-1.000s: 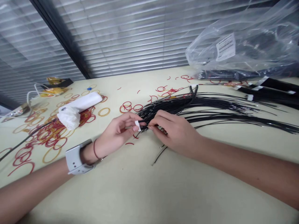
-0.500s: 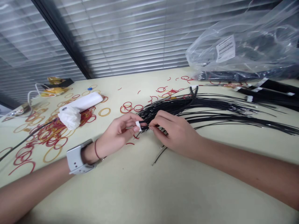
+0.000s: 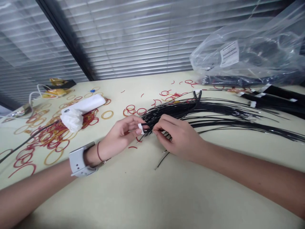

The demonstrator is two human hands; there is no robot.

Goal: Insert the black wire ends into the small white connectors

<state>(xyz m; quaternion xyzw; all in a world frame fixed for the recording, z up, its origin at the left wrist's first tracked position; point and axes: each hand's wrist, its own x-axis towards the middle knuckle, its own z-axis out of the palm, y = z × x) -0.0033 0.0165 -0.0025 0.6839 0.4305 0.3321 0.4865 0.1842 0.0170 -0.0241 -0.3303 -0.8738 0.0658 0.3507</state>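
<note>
Between thumb and fingers, my left hand (image 3: 121,135) grips a small white connector (image 3: 141,128) with black wires running out of it to the right. My right hand (image 3: 175,135) is just right of it, thumb and forefinger pinched together at the wires; what lies in the pinch is too small to make out. Behind and beneath both hands spreads a bundle of thin black wires (image 3: 214,109) with small metal tips. Another white connector (image 3: 197,92) lies on top of the bundle. One loose wire end (image 3: 158,164) sticks out below my right hand.
Red and yellow rubber bands (image 3: 57,133) are scattered on the left, around a white roll (image 3: 92,101) and a crumpled white plastic piece (image 3: 72,120). A clear plastic bag (image 3: 214,60) stands at the back right, near more black cable bundles (image 3: 278,98). Window blinds (image 3: 133,41) rise behind the table.
My hands stay in nearly the same place, the left still on the connector and the right still pinched at the wires. The view has shifted only slightly.
</note>
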